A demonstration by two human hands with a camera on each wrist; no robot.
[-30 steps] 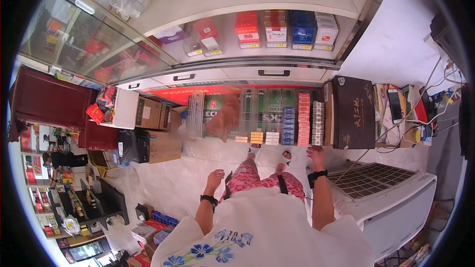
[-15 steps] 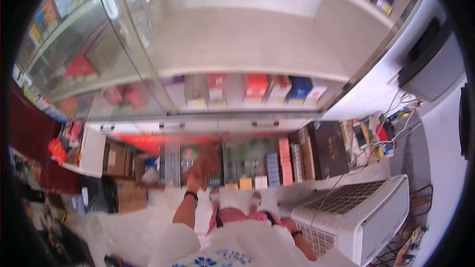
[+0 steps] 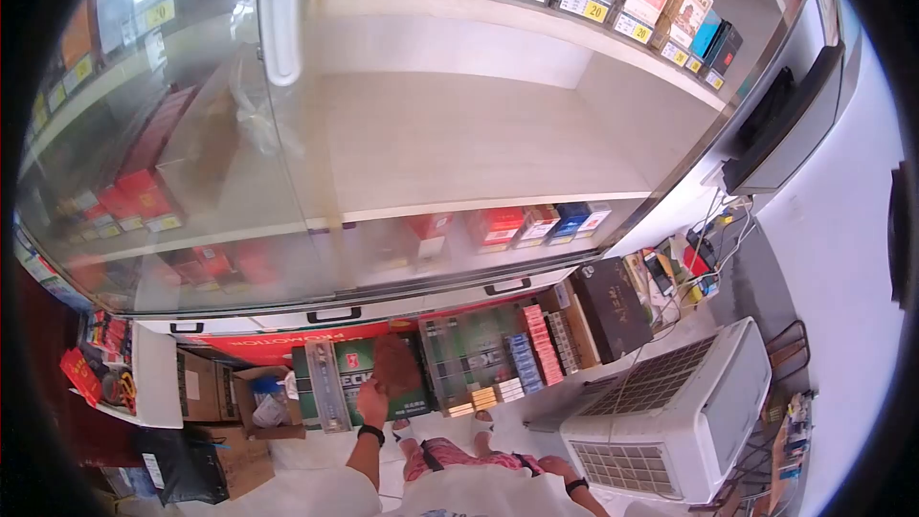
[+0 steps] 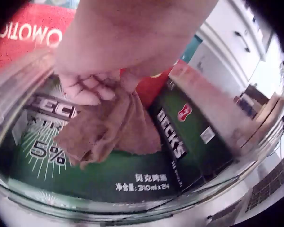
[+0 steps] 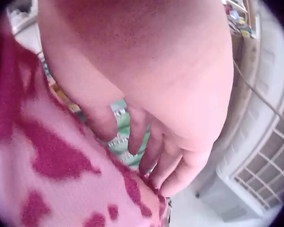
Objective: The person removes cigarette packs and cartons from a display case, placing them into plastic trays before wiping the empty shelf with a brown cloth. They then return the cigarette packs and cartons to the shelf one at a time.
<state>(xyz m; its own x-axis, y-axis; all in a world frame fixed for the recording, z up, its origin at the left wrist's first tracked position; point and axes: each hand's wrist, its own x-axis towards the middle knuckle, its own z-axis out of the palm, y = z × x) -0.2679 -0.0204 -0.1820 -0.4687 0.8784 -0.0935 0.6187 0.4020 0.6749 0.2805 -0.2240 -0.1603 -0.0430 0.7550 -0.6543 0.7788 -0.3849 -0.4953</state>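
My left hand [image 3: 371, 406] grips a crumpled brown cloth [image 3: 395, 364] over a glass-topped row of goods at floor level. In the left wrist view the fingers [image 4: 87, 90] curl round the top of the cloth, whose loose folds hang over a green Beck's beer box [image 4: 132, 177]. Another Beck's box [image 4: 191, 127] stands beside it. My right hand [image 3: 557, 467] is by the right thigh. Its fingers hang loosely curled against the pink patterned shorts [image 5: 61, 161] in the right wrist view, with nothing in them.
Above stands a glass-fronted cabinet with a white-handled door [image 3: 282, 33] and shelves of priced packs. Cigarette packs [image 3: 542, 345] are stacked right of the green boxes. A white grilled appliance [image 3: 670, 412] stands at the right, and cardboard boxes [image 3: 244, 460] at the left.
The brown cloth lay on the boxes, and my left hand has reached forward and taken hold of it. The right hand has dropped to the thigh. The head view has tilted up toward the cabinet.
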